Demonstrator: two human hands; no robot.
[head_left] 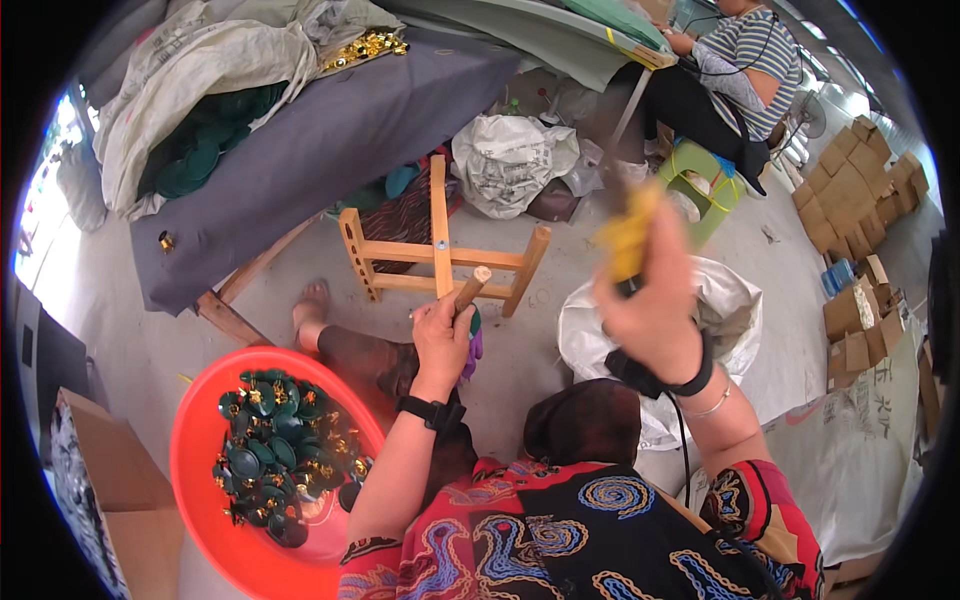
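Observation:
In my left hand (440,335), fingers wrapped round it, is a short wooden stick (473,288) with its pale round end upward. Something green and purple (473,350) shows just below that hand, partly hidden. My right hand (650,305) is raised and closed on a yellow-handled tool (628,235); motion smears its dark far end, so its kind cannot be told. Beyond my left hand stands a light wooden frame (440,235) with crossbars. At my left, a red basin (190,440) holds many dark green discs (283,455) with gold-coloured metal fittings.
A grey-covered table (330,160) with a white sack (230,50) and gold pieces (368,48) fills the far left. White sacks (515,160) lie on the floor. A seated person (745,70) works at the far right, near cardboard boxes (860,190). An open carton (120,480) stands left.

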